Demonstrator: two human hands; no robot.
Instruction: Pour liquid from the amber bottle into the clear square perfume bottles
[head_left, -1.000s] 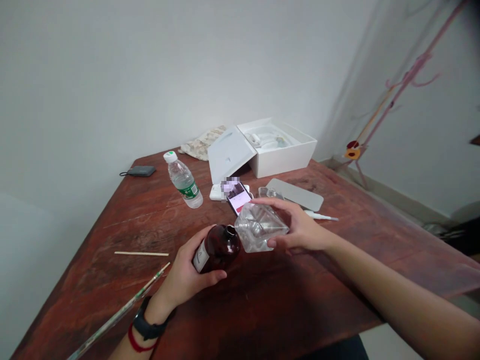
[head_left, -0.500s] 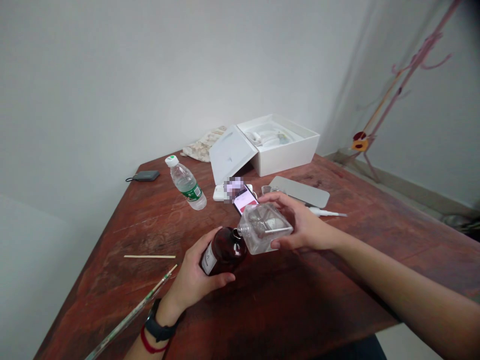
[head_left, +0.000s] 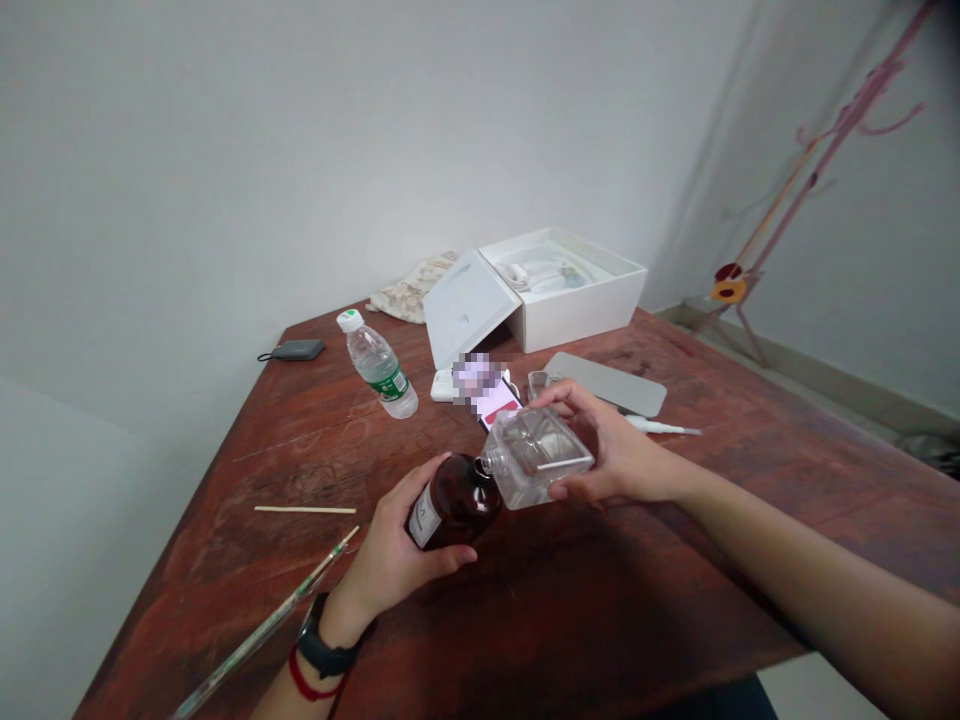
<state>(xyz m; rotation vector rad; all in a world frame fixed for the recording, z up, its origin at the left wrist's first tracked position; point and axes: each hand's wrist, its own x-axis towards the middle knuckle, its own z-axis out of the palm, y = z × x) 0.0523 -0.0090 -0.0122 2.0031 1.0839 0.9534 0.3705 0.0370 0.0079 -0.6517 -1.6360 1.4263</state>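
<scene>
My left forearm reaches in from the near side, and my left grip wraps around a dark brown bottle at the near middle of the surface. My right forearm comes from the near right; my right grip, parted to its width, grasps a clear square bottle, tipped left, its neck at the brown bottle's mouth.

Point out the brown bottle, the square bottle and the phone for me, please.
Brown bottle [head_left: 461, 501], head view: its dark body.
Square bottle [head_left: 537, 455], head view: its clear body.
Phone [head_left: 499, 405], head view: its screen.
</scene>
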